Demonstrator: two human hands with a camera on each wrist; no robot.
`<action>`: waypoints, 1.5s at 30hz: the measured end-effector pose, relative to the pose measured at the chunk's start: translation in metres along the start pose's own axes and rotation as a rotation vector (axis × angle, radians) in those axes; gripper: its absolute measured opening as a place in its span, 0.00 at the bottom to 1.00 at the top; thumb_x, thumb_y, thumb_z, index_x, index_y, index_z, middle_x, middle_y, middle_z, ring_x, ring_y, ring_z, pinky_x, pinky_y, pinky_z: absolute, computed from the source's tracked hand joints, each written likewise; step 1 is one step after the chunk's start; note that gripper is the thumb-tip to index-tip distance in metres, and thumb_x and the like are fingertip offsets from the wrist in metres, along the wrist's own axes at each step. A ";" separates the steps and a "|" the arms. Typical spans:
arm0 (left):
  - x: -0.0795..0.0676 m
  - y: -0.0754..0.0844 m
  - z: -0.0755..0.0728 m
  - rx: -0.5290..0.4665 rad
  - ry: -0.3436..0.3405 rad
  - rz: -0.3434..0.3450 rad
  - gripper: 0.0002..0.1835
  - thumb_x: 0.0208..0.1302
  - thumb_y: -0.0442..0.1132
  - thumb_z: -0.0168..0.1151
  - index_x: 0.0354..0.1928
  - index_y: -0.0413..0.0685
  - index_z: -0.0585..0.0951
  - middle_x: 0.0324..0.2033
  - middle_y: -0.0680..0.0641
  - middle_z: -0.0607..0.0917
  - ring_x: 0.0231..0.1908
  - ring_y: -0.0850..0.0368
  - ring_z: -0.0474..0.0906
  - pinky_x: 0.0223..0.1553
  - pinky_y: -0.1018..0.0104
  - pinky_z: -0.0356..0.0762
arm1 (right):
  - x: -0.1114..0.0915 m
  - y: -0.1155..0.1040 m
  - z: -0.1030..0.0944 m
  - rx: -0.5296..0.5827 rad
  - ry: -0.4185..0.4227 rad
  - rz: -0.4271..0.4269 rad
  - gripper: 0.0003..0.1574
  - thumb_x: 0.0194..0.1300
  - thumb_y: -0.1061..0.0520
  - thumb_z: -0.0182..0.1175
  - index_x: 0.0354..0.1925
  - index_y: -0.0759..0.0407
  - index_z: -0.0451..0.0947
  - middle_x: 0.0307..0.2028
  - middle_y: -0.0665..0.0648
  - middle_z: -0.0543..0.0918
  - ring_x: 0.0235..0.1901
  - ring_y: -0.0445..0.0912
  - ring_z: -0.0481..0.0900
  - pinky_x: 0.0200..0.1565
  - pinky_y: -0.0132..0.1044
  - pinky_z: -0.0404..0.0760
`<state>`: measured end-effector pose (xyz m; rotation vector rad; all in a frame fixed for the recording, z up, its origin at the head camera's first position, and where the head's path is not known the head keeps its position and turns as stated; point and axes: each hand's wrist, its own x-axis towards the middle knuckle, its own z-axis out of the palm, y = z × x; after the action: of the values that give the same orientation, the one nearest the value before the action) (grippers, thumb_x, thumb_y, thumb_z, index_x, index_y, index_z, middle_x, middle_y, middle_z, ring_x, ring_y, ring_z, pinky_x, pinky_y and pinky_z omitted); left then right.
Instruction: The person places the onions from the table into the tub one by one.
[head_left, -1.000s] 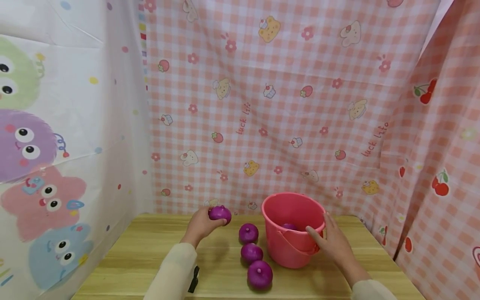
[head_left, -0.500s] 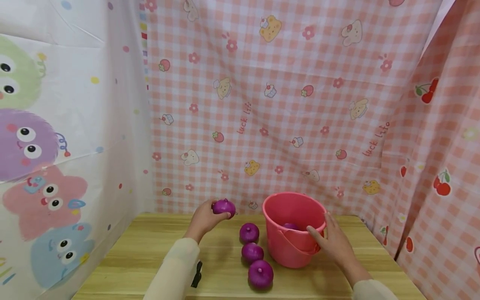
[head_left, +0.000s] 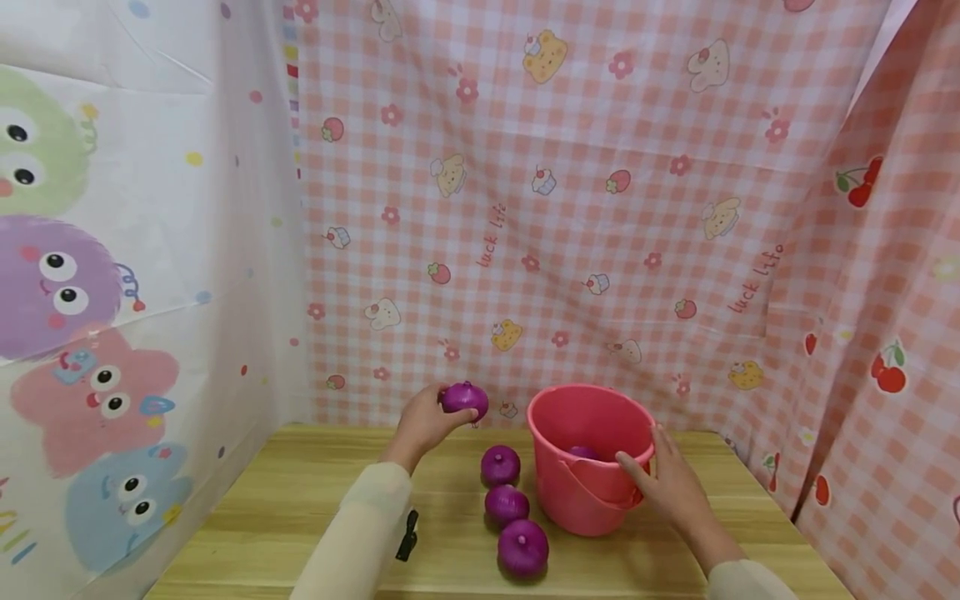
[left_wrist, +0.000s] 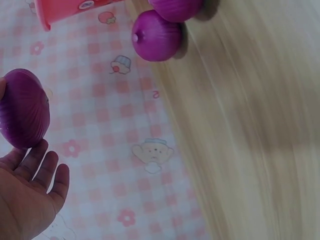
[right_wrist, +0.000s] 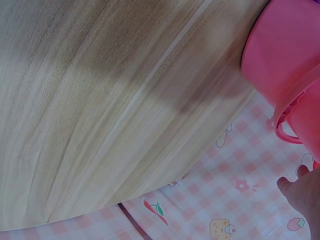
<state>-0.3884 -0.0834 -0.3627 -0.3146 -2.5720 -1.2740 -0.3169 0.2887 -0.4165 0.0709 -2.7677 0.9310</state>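
In the head view my left hand (head_left: 427, 427) pinches a purple onion (head_left: 465, 401) between thumb and fingers, above the table and left of the pink bucket (head_left: 581, 500). The left wrist view shows this onion (left_wrist: 25, 109) at the fingertips. My right hand (head_left: 673, 487) rests against the bucket's right side at the rim, its thumb and fingers spread. Inside the bucket part of an onion shows; the rest is hidden by the wall. Left of the bucket, a far onion (head_left: 500, 465), a middle onion (head_left: 507, 505) and a near onion (head_left: 522, 548) form a row.
A wood-grain table (head_left: 300, 508) carries everything. By the left sleeve lies a small black object (head_left: 407, 536), its kind unclear. Pink checked cloth (head_left: 480, 292) hangs behind and on the right; white printed cloth (head_left: 247, 333) hangs on the left.
My left hand has risen and moved right, towards the bucket, with the onion in it. The right hand stays at the bucket, and the row of onions has not moved.
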 end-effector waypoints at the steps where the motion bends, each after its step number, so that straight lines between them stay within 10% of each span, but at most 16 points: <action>1: 0.000 0.003 0.001 -0.004 0.000 0.003 0.36 0.56 0.53 0.74 0.61 0.40 0.75 0.53 0.39 0.81 0.51 0.45 0.79 0.53 0.50 0.78 | 0.000 0.000 0.000 0.000 -0.001 0.001 0.67 0.65 0.21 0.46 0.77 0.67 0.36 0.75 0.74 0.42 0.70 0.74 0.48 0.61 0.71 0.60; 45: 0.002 0.089 0.064 -0.133 -0.102 0.071 0.35 0.57 0.54 0.73 0.62 0.45 0.75 0.52 0.45 0.82 0.50 0.50 0.80 0.52 0.54 0.80 | 0.000 0.002 0.002 -0.002 0.024 -0.031 0.65 0.67 0.23 0.46 0.77 0.69 0.38 0.74 0.75 0.44 0.70 0.74 0.50 0.62 0.72 0.58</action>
<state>-0.3713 0.0208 -0.3334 -0.5041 -2.5383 -1.4414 -0.3177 0.2891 -0.4190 0.1010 -2.7375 0.9149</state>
